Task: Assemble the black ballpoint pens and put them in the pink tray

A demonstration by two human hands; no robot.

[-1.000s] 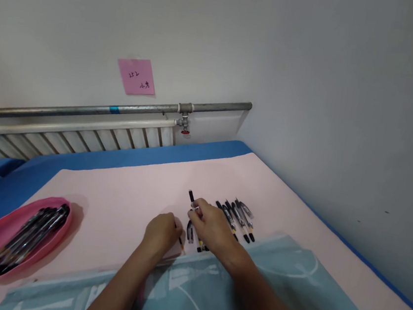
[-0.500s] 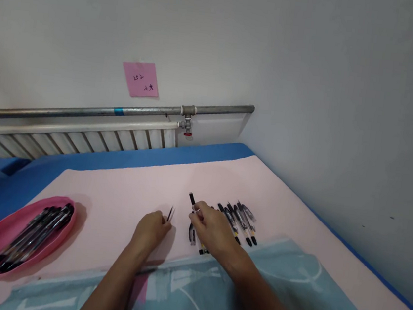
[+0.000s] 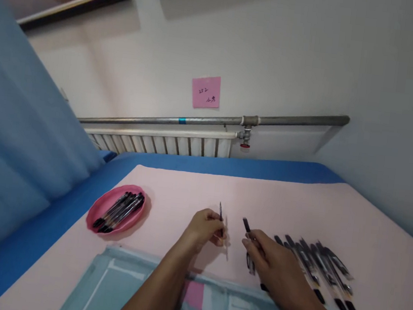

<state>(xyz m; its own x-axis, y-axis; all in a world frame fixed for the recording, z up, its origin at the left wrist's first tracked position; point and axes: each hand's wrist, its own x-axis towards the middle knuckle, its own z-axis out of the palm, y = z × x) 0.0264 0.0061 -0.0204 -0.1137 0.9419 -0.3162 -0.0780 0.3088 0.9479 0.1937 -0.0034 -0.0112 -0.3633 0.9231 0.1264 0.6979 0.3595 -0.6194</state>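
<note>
- Right now the left hand (image 3: 203, 228) is closed in a pinch on a thin refill (image 3: 220, 210). Its dark tip sticks up and away from the person, and a paler length seems to run down past the fingers toward the near side.
- The right hand (image 3: 272, 262) is curled around a pen barrel (image 3: 246, 224). Only the black far end shows past the fingertips; the rest is covered by the hand.
- Both hands lie left of the row of pens (image 3: 315, 264) on the pink sheet (image 3: 172, 191). The right hand is just beside the row and the left hand is farther off.
- The barrel's free end points up and to the left, toward the refill. The two long axes run roughly side by side, near each other but not touching.
- The pens in the row lie parallel, slanting from far-left to near-right with their black ends nearest the person.
- Well to the left of the row, beyond both hands, a pink dish (image 3: 106, 198) holds more pens.
- Something small and clear lies under the right hand's thumb side; I cannot tell what it is.
- A light blue cloth (image 3: 132, 286) covers the near edge of the sheet and the forearms cross over it.
</note>
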